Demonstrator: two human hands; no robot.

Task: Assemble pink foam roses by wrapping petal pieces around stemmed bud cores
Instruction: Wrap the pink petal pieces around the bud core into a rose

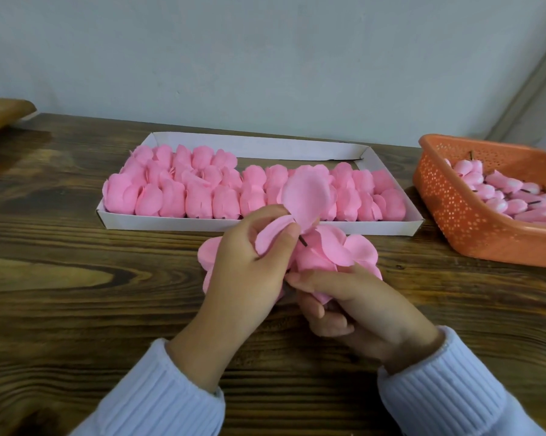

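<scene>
The fingers of the left hand are pinched shut on a pink foam petal piece, gathered where a thin dark stem pokes out just right of the thumb, with one broad petal lobe standing up and fanning toward the far side. The right hand sits just near and right of it, its fingers curled closed over more pink petal pieces that spread out flat on the tabletop beneath both hands; whether it holds a bud core inside that curl cannot be told. The foam looks very light, soft and easily creased, so it likely wants a gentle pinch at the base by the stem, not at the thin lobe edges, which would fold or tear. The stem appears stiff and slim, probably the surest place to steady the work while the petals are wrapped. On the far side lies a shallow white cardboard tray packed with rows of finished pink roses, its far right corner not yet filled. At the right, an orange perforated basket holds stemmed bud cores, pale pink, heaped loosely.
</scene>
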